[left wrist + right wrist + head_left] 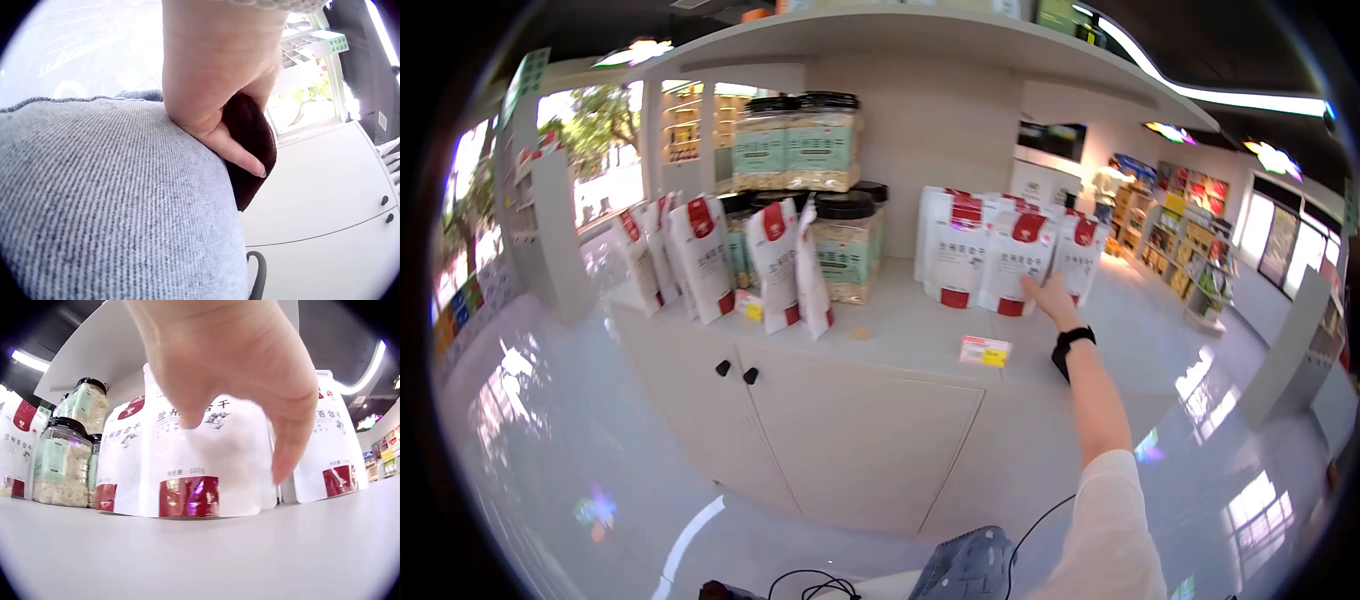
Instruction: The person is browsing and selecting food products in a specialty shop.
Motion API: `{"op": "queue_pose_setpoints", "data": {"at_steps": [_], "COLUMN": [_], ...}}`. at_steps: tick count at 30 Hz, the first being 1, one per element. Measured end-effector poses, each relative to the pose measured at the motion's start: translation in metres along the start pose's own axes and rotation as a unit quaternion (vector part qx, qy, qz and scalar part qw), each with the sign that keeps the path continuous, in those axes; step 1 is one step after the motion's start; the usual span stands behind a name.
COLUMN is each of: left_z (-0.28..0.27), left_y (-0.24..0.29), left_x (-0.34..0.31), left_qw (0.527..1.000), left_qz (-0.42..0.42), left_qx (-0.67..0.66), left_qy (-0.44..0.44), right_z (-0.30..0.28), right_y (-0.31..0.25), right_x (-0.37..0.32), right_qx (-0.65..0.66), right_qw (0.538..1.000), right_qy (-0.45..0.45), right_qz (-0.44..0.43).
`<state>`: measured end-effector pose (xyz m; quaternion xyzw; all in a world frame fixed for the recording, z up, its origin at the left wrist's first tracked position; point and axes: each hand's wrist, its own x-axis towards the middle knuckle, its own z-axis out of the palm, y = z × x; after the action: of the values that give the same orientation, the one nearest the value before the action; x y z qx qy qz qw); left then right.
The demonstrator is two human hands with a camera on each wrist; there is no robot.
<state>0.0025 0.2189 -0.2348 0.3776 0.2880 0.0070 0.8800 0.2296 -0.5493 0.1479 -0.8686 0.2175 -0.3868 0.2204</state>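
- Head: the right hand (pixel 1052 300) reaches the front white pouch (pixel 1012 258) of the right-hand group on the counter (pixel 900 335); jars (pixel 822 150) stand farther left.
- Left wrist: the left hand (pixel 215 106) lies by denim cloth (pixel 125 200), thumb across a dark brown thing (pixel 256 134); whether it grips, I cannot tell.
- Right wrist: right thumb and fingers spread before the upright pouch; contact unclear.

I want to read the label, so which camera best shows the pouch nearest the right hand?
The right wrist view: the pouch faces it close up, though the right hand hides part. The head view shows it smaller; the left wrist view misses it.
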Motion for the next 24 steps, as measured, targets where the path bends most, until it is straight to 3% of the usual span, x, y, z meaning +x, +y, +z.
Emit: {"op": "queue_pose_setpoints", "data": {"at_steps": [3, 7, 10, 14, 18, 22, 24], "left_z": [-0.007, 0.003, -0.011, -0.010, -0.014, 0.000, -0.002], "left_y": [-0.001, 0.003, -0.005, -0.006, -0.008, 0.002, 0.003], "left_x": [0.003, -0.006, 0.007, 0.005, 0.010, -0.002, -0.003], "left_qw": [0.998, 0.999, 0.999, 0.999, 0.999, 0.999, 0.999], "left_qz": [0.011, 0.016, 0.012, 0.019, 0.014, 0.003, 0.002], "left_qx": [-0.003, -0.011, -0.030, -0.034, -0.036, -0.037, -0.036], "left_qy": [-0.060, -0.025, -0.029, -0.017, -0.026, -0.031, -0.041], "right_z": [-0.025, -0.042, -0.056, -0.054, -0.044, -0.002, 0.002], "right_y": [-0.040, -0.067, -0.096, -0.151, -0.243, -0.316, -0.348], "right_x": [-0.006, 0.004, 0.010, 0.025, -0.012, -0.045, -0.078], "right_qx": [-0.032, 0.006, 0.109, 0.240, 0.184, 0.187, 0.121], "right_qw": [0.986, 0.969, 0.959, 0.945, 0.941, 0.925, 0.913], "right_qy": [0.158, 0.222, 0.205, 0.117, -0.045, -0.220, -0.313], "right_qz": [-0.034, -0.110, -0.165, -0.188, -0.280, -0.245, -0.234]}}
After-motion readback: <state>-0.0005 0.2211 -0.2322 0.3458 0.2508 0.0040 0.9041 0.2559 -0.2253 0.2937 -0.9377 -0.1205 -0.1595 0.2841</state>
